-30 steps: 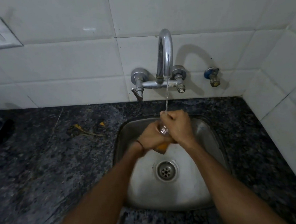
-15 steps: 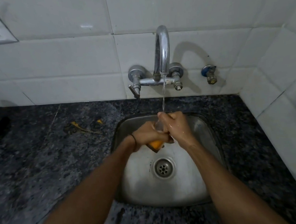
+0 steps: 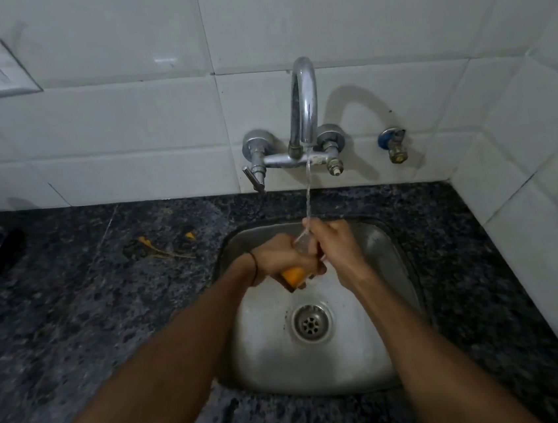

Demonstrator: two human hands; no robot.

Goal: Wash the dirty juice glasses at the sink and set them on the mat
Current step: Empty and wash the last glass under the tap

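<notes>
Nothing has shifted: over the brushed-steel sink (image 3: 355, 358), I note right hand (image 3: 338, 251) fingers curled round the clear glass (image 3: 303, 243), left hand (image 3: 273, 256) fingers gripping an orange sponge (image 3: 293, 276) against it.

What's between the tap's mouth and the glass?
Just a stream of water, falling from the tap onto the glass the right hand grips; the left hand holds an orange sponge. Seen in the head view.

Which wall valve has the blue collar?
The small separate brass valve right of the chrome mixer tap; the mixer's left valve and right valve are plain chrome.
</notes>
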